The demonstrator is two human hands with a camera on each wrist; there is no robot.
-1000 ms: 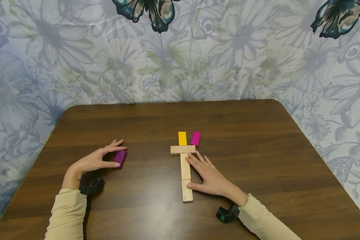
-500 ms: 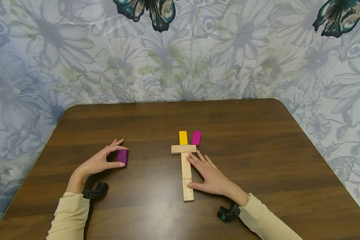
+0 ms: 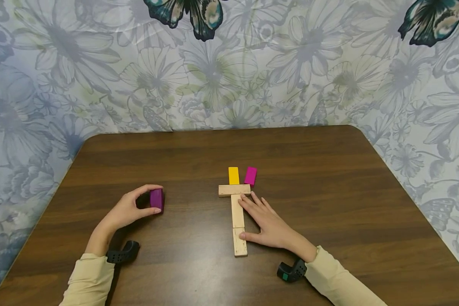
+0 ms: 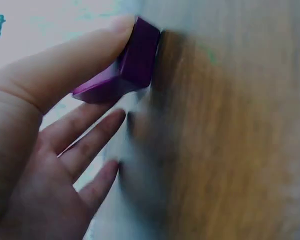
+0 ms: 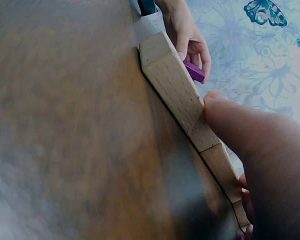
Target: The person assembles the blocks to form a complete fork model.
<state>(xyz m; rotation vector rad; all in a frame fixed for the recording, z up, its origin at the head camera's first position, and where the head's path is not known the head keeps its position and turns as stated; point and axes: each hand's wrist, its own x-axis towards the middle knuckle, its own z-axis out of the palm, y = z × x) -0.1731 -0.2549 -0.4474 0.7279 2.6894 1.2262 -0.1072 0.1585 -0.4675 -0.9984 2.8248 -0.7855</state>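
Observation:
My left hand (image 3: 128,210) pinches a purple wooden block (image 3: 156,200) between thumb and forefinger on the left half of the table. In the left wrist view the thumb lies along the purple block (image 4: 140,55), and the other fingers are spread below it. My right hand (image 3: 267,227) rests with fingers extended on two plain wooden blocks laid end to end: the upper plain block (image 3: 237,212) and the lower plain block (image 3: 239,246). Its thumb touches the lower one. A crosswise plain block (image 3: 234,190) lies at their far end, just beyond the right fingertips.
Behind the crosswise block lie a yellow block (image 3: 233,175) and a magenta block (image 3: 250,176), the magenta one slightly tilted. Everything lies on a brown wooden table (image 3: 310,161) with rounded far corners. A flowered wall covering (image 3: 229,76) rises behind it.
My left hand has shifted slightly right with the purple block, which now stands straighter. The other left fingers have drawn in behind the forefinger. The right hand stays in place.

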